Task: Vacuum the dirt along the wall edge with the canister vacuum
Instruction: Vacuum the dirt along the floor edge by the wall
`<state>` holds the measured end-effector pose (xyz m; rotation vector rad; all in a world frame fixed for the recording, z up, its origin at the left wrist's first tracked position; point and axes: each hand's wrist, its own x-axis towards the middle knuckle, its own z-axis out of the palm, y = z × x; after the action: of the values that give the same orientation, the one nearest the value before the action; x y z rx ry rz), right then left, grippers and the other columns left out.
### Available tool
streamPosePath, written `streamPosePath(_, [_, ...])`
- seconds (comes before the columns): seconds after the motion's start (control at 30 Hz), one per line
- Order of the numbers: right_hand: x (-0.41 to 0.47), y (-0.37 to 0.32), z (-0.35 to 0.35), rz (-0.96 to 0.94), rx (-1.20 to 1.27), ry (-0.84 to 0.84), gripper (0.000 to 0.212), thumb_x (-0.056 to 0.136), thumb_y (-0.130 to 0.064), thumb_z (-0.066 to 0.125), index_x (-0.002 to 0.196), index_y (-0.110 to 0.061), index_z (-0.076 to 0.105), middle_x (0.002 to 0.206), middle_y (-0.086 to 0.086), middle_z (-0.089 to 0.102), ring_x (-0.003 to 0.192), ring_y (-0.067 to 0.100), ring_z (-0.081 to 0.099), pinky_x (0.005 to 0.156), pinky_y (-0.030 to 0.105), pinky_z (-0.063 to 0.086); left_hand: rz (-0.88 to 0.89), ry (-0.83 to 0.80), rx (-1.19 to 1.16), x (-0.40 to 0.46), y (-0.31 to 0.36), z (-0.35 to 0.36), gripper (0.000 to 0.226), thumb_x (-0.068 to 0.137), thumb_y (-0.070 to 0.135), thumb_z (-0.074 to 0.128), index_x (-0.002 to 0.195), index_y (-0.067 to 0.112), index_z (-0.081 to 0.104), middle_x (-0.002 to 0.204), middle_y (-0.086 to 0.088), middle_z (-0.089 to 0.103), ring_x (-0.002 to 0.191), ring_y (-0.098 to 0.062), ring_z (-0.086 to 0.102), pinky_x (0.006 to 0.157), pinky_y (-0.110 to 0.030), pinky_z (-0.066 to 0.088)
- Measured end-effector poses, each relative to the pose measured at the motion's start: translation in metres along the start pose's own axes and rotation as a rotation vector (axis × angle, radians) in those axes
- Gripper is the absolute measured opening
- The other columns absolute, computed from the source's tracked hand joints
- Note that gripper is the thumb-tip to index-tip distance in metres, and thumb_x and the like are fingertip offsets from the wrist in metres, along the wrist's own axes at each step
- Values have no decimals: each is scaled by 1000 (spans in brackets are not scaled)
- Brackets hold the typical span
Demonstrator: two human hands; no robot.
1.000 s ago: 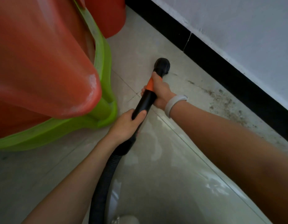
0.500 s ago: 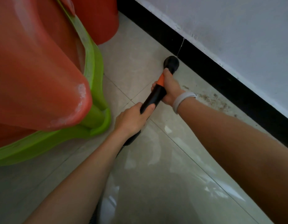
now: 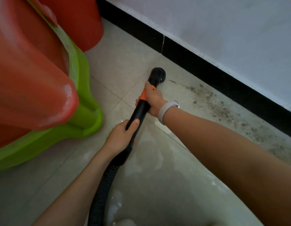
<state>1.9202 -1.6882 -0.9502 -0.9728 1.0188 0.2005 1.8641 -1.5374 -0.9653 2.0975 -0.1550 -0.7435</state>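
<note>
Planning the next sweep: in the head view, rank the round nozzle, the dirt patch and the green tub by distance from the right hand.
From the right hand:
1. Round nozzle, just ahead of it.
2. Green tub, to the left.
3. Dirt patch, right, along the baseboard.
The last two are close.

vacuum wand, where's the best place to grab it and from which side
Grip the straight black vacuum wand itself, not the ribbed hose. Right hand wraps the orange collar from the wall side, steering the nozzle; left hand wraps the lower end from above.
</note>
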Motion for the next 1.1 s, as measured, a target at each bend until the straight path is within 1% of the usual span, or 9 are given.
streamPosePath(0.2, [-14, 2, -43, 34, 98, 39, 31, 96, -38, 51, 104, -10, 39, 79, 11, 50, 56, 23, 56, 51, 36, 50, 17, -128, 9, -7, 10, 20, 38, 90, 53, 45, 73, 20, 53, 51, 1, 60, 47, -15, 59, 56, -33, 50])
streamPosePath(0.4, [-23, 1, -81, 57, 147, 76, 33, 96, -39, 50, 104, -9, 39, 80, 11, 51, 57, 22, 56, 49, 34, 50, 35, -221, 37, -10, 20, 42, 37, 91, 54, 45, 77, 21, 54, 55, 1, 63, 50, -15, 61, 56, -31, 51])
streamPosePath(0.53, [-28, 1, -101, 61, 183, 105, 32, 96, -39, 50, 104, -10, 40, 81, 11, 52, 60, 22, 57, 52, 36, 50, 54, -277, 45, -9, 27, 54, 35, 92, 50, 46, 75, 21, 53, 55, 0, 62, 50, -14, 60, 56, -31, 50])
streamPosePath(0.63, [-30, 4, -116, 60, 207, 128, 33, 96, -40, 49, 105, -10, 40, 81, 11, 52, 62, 23, 57, 56, 37, 51, 72, -332, 45, -9, 31, 62, 36, 92, 50, 46, 78, 17, 54, 56, 1, 62, 50, -13, 60, 54, -27, 48])
streamPosePath(0.73, [-32, 6, -134, 51, 231, 162, 34, 95, -41, 49, 103, -10, 41, 81, 11, 53, 60, 22, 57, 56, 37, 51, 82, -388, 69, -10, 37, 73, 42, 92, 51, 46, 83, 11, 55, 59, 0, 62, 53, -14, 61, 55, -27, 49])
streamPosePath(0.8, [-32, 6, -144, 43, 247, 191, 34, 95, -42, 49, 101, -9, 42, 80, 11, 53, 59, 22, 57, 54, 37, 51, 91, -420, 66, -10, 42, 79, 42, 91, 51, 47, 82, 11, 55, 58, 1, 61, 52, -13, 61, 55, -26, 49])
streamPosePath(0.9, [-30, 8, -155, 34, 266, 235, 39, 95, -44, 48, 112, -9, 40, 84, 12, 53, 61, 23, 58, 52, 36, 50, 110, -460, 64, -9, 46, 85, 41, 90, 54, 46, 81, 15, 55, 57, 3, 61, 52, -12, 61, 55, -25, 49])
streamPosePath(1.0, [-29, 9, -156, 29, 257, 244, 41, 95, -45, 48, 115, -10, 40, 86, 11, 53, 62, 22, 58, 50, 35, 50, 135, -428, 78, -13, 43, 87, 42, 87, 62, 44, 79, 23, 55, 57, 4, 62, 52, -12, 61, 56, -27, 50])
streamPosePath(1.1, [-28, 0, -139, 4, 237, 179, 38, 95, -43, 50, 109, -9, 41, 81, 10, 52, 60, 22, 58, 52, 35, 51, 128, -290, 94, -13, 41, 78, 47, 78, 72, 42, 73, 26, 54, 56, 3, 63, 51, -13, 62, 57, -32, 50])
